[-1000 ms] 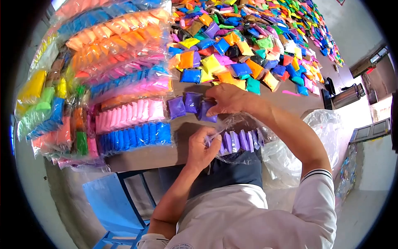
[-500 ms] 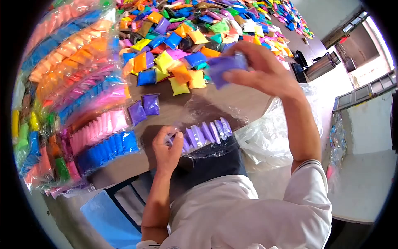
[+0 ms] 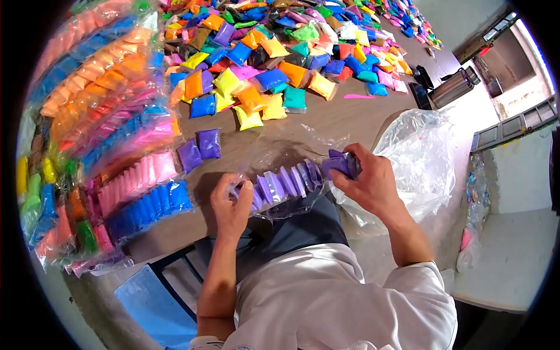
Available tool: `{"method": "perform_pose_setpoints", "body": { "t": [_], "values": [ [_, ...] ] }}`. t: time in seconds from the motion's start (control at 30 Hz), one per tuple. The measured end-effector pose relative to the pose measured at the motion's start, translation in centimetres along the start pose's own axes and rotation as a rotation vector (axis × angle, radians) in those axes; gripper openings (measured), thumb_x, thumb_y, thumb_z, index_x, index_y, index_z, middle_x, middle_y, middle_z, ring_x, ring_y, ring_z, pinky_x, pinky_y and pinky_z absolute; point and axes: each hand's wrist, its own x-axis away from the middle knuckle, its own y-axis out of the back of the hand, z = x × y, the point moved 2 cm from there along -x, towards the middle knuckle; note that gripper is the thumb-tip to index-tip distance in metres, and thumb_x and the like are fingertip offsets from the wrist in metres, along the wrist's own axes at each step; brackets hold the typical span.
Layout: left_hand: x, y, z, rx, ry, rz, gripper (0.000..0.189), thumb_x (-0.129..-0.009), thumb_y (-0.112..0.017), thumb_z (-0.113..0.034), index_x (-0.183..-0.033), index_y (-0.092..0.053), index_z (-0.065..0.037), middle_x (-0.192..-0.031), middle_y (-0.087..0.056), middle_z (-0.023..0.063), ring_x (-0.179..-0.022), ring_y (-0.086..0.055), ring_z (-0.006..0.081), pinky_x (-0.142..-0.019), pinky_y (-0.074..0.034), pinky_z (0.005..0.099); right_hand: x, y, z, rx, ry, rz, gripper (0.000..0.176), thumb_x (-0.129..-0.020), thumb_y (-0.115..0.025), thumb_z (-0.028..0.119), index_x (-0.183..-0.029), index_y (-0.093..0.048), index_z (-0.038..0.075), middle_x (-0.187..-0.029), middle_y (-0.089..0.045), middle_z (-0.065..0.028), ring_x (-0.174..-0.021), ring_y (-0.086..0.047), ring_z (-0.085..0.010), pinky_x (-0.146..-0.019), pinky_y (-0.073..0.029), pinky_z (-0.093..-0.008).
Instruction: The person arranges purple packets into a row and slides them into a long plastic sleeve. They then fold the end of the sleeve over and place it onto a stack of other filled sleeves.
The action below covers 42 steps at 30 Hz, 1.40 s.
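A clear plastic bag holding a row of light purple packets (image 3: 286,182) lies at the table's front edge, above my lap. My left hand (image 3: 231,201) is closed round the left end of this row, thumb and fingers gripping it through the film. At the right end, my right hand (image 3: 368,175) pinches a darker purple packet (image 3: 339,164) against the row. Part of that packet is hidden by my fingers. Two more purple packets (image 3: 199,150) lie side by side on the table, beyond my left hand.
Loose packets of many colours (image 3: 262,76) are heaped across the back of the table (image 3: 350,125). Filled clear bags of packets (image 3: 105,128) are stacked at the left. An empty clear bag (image 3: 417,157) lies at the right, with a metal flask (image 3: 455,87) behind it.
My right hand has come down and toward me from the heap, bringing the purple packet to the right end of the row. My left hand keeps its hold.
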Motion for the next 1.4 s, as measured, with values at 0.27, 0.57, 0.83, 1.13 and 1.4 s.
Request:
{"method": "perform_pose_setpoints", "body": {
  "t": [0.27,0.57,0.83,1.13,1.4],
  "values": [
    [0.0,0.0,-0.1,0.045,-0.001,0.001,0.012,-0.084,-0.066,-0.008,-0.091,-0.062,0.001,-0.083,-0.063,0.0035,-0.079,-0.058,0.0104,-0.075,-0.047,0.0267,0.1,-1.4,1.0,0.238,0.048,-0.106,0.039,-0.074,-0.079,0.026,-0.102,-0.062,0.004,-0.074,-0.069,-0.0138,-0.064,-0.068,-0.0339,-0.061,-0.055,-0.0395],
    [0.1,0.1,-0.3,-0.004,0.01,0.01,0.011,-0.084,-0.066,-0.008,-0.09,-0.062,0.0,-0.082,-0.063,0.0026,-0.077,-0.057,0.0103,-0.074,-0.047,0.0264,-0.3,-1.9,0.7,0.373,0.017,-0.012,0.044,-0.075,-0.078,0.029,-0.108,-0.061,0.005,-0.076,-0.069,-0.0155,-0.069,-0.069,-0.0353,-0.064,-0.053,-0.0436],
    [-0.1,-0.1,-0.1,-0.008,-0.011,-0.002,0.011,-0.084,-0.066,-0.008,-0.09,-0.062,0.0,-0.082,-0.064,0.0029,-0.078,-0.058,0.0101,-0.074,-0.048,0.0266,-0.9,1.0,-0.1,0.192,0.101,0.231,0.036,-0.079,-0.073,0.025,-0.107,-0.062,0.004,-0.08,-0.07,-0.0148,-0.077,-0.068,-0.0367,-0.07,-0.052,-0.0453],
    [-0.1,0.0,-0.1,-0.02,-0.032,0.005,0.011,-0.084,-0.066,-0.008,-0.09,-0.062,0.0,-0.082,-0.064,0.0024,-0.078,-0.058,0.0099,-0.074,-0.048,0.0267,-2.2,5.2,-1.4,-0.509,0.055,-0.071,0.016,-0.095,-0.062,0.011,-0.101,-0.067,-0.003,-0.074,-0.065,-0.0022,-0.063,-0.056,-0.0055,-0.054,-0.044,-0.021],
    [0.0,-0.1,-0.3,0.007,-0.009,-0.002,0.011,-0.085,-0.067,-0.01,-0.09,-0.064,-0.001,-0.079,-0.064,0.0021,-0.075,-0.058,0.0087,-0.07,-0.048,0.0261,-10.0,2.5,4.4,-0.288,0.341,0.037,0.013,-0.091,-0.062,0.01,-0.097,-0.066,-0.001,-0.075,-0.066,-0.0112,-0.063,-0.063,-0.0207,-0.059,-0.048,-0.0328]
  ]
}}
